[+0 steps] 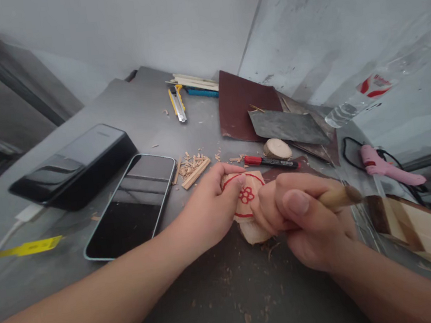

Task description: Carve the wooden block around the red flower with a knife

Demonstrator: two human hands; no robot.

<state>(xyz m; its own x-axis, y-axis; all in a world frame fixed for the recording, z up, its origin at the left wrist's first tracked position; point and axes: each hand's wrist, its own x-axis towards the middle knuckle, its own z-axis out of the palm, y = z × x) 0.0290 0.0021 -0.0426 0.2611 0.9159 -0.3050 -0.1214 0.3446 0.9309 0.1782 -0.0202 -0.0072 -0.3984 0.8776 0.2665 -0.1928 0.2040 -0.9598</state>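
Observation:
My left hand [209, 214] grips a flat piece of pale wood [255, 178] by its left edge, thumb on top. A red circle with a small red flower inside is drawn on the wood. Wrapped in a fist, my right hand [312, 223] holds a tool with a round wooden handle [342, 196]; its working end is hidden by the fingers at the wood's right edge. Under the drawn-on piece shows another rough pale piece of wood [255, 232]. A red and black marker [272, 162] lies just beyond both hands.
Left are a phone [131, 207] and a black box-shaped device [75, 162] with a white cable. Wood shavings [195, 169], a box cutter [178, 103], sandpaper sheets [248, 103] and a wood disc [277, 148] lie farther back. Right are a pink glue gun [389, 165], bottle [363, 95] and wood block [421, 231].

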